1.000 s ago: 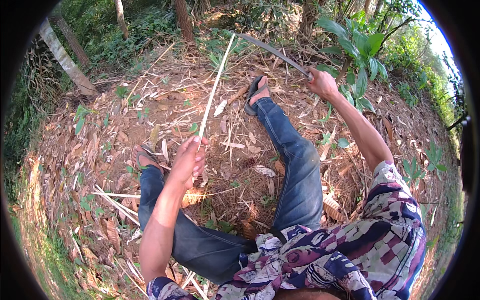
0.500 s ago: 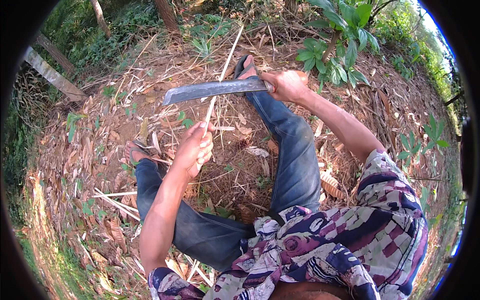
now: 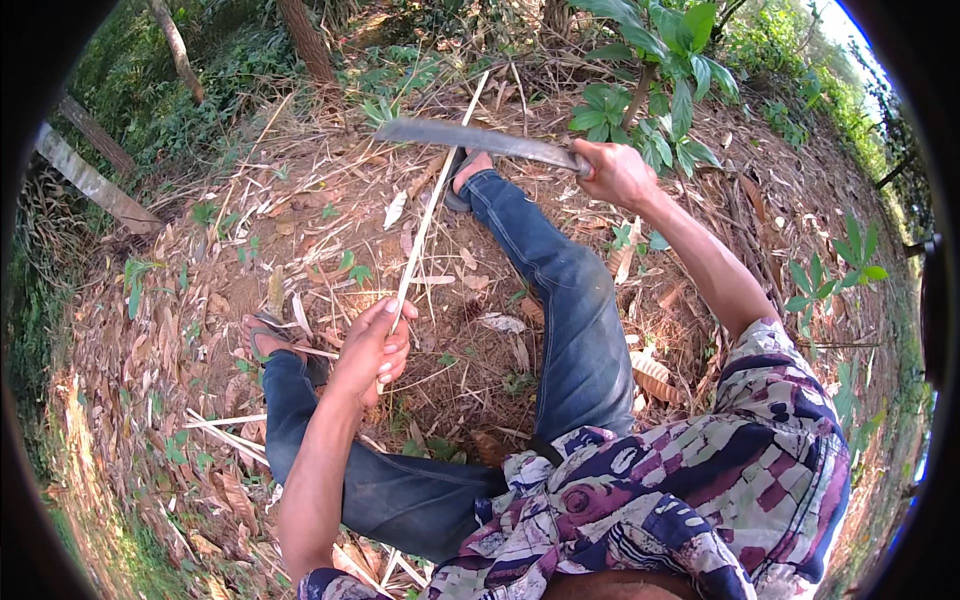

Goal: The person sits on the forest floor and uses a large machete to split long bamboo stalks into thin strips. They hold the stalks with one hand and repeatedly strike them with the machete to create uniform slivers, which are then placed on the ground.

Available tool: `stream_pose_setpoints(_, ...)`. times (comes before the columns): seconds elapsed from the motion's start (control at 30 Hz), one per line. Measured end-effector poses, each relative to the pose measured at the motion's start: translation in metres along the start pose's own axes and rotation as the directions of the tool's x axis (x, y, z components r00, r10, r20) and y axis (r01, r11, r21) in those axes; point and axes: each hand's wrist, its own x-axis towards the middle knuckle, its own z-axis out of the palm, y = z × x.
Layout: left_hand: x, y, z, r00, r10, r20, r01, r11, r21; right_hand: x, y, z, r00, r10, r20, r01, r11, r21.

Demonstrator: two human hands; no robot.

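My left hand (image 3: pixel 375 348) is closed round the lower part of a long, thin, pale stick (image 3: pixel 424 222), which slants up and away from me past my right foot. In my right hand (image 3: pixel 615 174) is the handle of a machete (image 3: pixel 480 141). Its long grey blade points left and lies across the upper part of the stick in this view; its tip is smeared by motion. Whether blade and stick touch, I cannot tell.
My legs in blue jeans (image 3: pixel 585 320) are spread on either side of the work. Several pale sticks (image 3: pixel 228 436) lie on the leaf-strewn ground at the left. A leafy green plant (image 3: pixel 650 95) grows beyond my right hand, and tree trunks (image 3: pixel 305 45) stand at the far left.
The machete has moved farther out along the stick and to the right with my right hand. My left hand has come nearer to me, drawing the stick with it.
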Motion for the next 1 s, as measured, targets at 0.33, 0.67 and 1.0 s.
stream_pose_setpoints(0.33, -0.005, -0.005, -0.002, 0.993, 0.084, 0.082, -0.086, 0.996, 0.030, 0.013, 0.061, 0.013, 0.868, 0.497, 0.004, -0.494, 0.861, 0.117)
stream_pose_setpoints(0.67, 0.038, -0.012, 0.014, 0.880, 0.426, -0.209, -0.416, 0.905, 0.093, -0.067, -0.124, 0.038, 0.874, 0.148, 0.462, -0.475, 0.066, 0.877)
stream_pose_setpoints(1.0, 0.039, -0.012, 0.007, 0.866, 0.460, -0.195, -0.435, 0.886, 0.159, -0.072, -0.201, 0.086, 0.899, 0.300, 0.319, -0.355, 0.072, 0.932)
